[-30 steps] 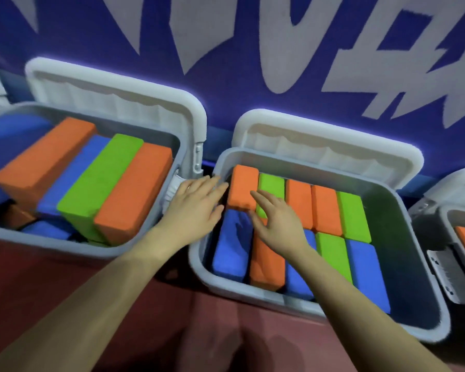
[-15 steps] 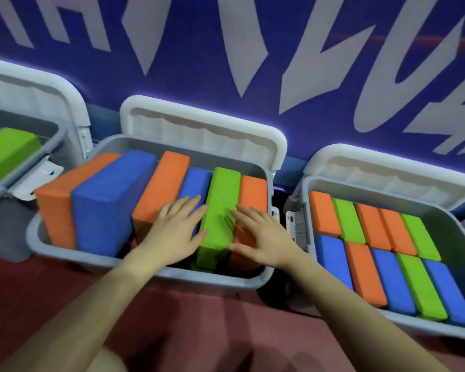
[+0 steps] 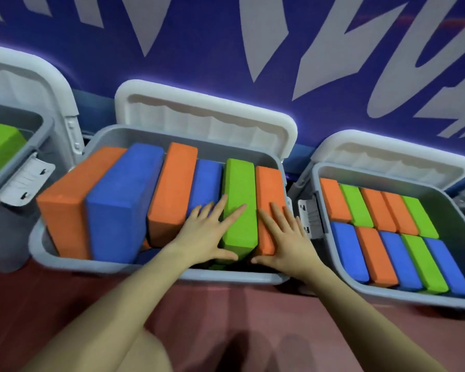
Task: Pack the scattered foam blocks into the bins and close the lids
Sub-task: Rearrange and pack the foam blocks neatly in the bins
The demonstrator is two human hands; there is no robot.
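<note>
Hands [image 3: 203,237] [image 3: 286,242] flat on green block [image 3: 239,205] | orange blocks [image 3: 269,208] flank

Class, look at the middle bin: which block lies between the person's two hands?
The upright green block lies between them in the head view: the left hand rests flat at its left side, the right hand lies on the orange block to its right.

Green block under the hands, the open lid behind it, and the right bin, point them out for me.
green block [image 3: 239,200], head view, middle of its top face
open lid [image 3: 207,122], head view, inner face
right bin [image 3: 387,292], head view, near rim
</note>
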